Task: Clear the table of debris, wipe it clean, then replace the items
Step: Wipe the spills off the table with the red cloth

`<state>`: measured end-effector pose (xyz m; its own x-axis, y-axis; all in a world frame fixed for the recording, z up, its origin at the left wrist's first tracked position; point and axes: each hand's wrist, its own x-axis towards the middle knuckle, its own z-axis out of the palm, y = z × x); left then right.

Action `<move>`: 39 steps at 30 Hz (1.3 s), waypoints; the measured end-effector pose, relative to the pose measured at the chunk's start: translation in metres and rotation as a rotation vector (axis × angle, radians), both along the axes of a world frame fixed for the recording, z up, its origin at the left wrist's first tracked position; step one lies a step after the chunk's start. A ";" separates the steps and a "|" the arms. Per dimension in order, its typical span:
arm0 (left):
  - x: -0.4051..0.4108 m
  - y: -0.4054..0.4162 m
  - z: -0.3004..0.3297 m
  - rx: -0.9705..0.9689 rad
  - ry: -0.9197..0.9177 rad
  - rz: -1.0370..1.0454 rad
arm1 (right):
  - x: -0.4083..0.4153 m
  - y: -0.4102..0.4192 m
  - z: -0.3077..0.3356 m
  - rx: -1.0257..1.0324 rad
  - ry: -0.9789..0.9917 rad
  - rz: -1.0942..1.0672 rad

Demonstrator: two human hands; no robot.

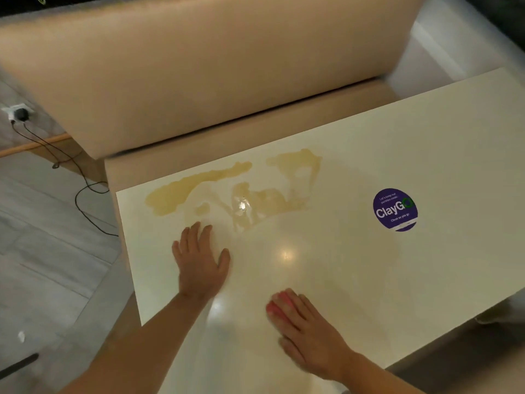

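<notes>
Near the table's front edge, the right hand presses a pink cloth flat; the left hand rests open beside the yellowish spill along the far edge, which a careless wipe could push off.

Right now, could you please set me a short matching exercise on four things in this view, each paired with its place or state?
Things:
1. left hand
2. right hand
3. yellowish spill
4. round purple sticker

States:
A. spread along the table's far edge
B. stuck near the table's right end
C. flat on bare tabletop, fingers straight
D. pressing a pink cloth

Pairs: 1-C, 2-D, 3-A, 4-B
</notes>
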<state>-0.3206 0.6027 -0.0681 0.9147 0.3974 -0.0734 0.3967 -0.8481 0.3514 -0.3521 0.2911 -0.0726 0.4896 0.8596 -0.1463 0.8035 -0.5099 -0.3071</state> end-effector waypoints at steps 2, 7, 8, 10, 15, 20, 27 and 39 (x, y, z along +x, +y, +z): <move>0.006 -0.029 0.002 -0.016 0.014 -0.061 | 0.022 -0.025 0.003 -0.032 -0.002 0.121; 0.025 -0.061 -0.006 -0.017 0.056 -0.066 | 0.130 -0.011 -0.006 -0.089 0.014 0.089; 0.027 -0.062 -0.007 -0.011 0.066 -0.054 | 0.160 -0.004 -0.007 -0.089 0.002 0.027; 0.028 -0.063 -0.010 0.001 0.063 -0.045 | 0.220 0.012 -0.002 -0.104 -0.020 -0.124; 0.028 -0.063 -0.011 0.014 0.080 -0.040 | 0.268 0.053 0.007 -0.018 -0.083 -0.493; 0.029 -0.064 -0.010 0.004 0.086 -0.037 | 0.157 0.042 -0.003 -0.064 -0.018 -0.210; 0.030 -0.064 -0.009 0.012 0.102 -0.030 | 0.159 -0.015 -0.008 -0.068 -0.036 0.284; 0.030 -0.065 -0.010 0.025 0.077 -0.025 | 0.191 0.054 -0.004 -0.027 -0.040 -0.278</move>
<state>-0.2911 0.5376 -0.0778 0.9163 0.3773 -0.1340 0.4004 -0.8661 0.2993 -0.1607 0.3451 -0.0770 0.7121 0.6874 -0.1427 0.6428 -0.7201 -0.2614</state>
